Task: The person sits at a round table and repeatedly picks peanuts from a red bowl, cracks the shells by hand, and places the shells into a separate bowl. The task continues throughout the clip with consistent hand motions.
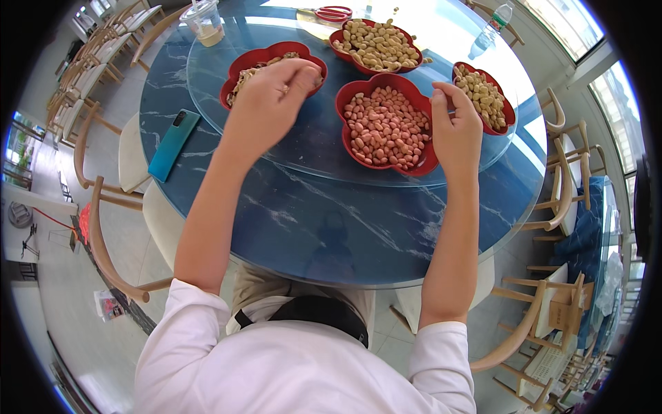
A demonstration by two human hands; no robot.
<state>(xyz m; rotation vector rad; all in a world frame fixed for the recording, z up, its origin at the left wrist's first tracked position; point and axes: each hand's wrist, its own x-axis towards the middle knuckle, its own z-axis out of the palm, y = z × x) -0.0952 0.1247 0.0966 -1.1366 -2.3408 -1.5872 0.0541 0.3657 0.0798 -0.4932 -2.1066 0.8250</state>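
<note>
My left hand [276, 103] hovers over a red scalloped bowl [246, 56] of peanut shells [243, 83], its fingers curled together. A pale bit shows among those fingers, but whether they grip it is unclear. Shelled pink-skinned peanuts [385, 127] fill another red bowl [347, 147] in front of me. At that bowl's right rim is my right hand [455, 116], thumb and index finger brought together; anything between them is too small to make out. Unshelled peanuts [481, 98] lie in a red bowl [509, 111] just right of this hand. More unshelled peanuts [380, 44] heap a bowl [339, 37] farther back.
The bowls stand on a glass turntable [310, 168] over a blue marbled table [320, 233]. A teal phone [173, 147] lies at left. Red-handled scissors [333, 13], a plastic cup [204, 26] and a bottle [500, 18] are farther back. Wooden chairs [103, 243] surround the table.
</note>
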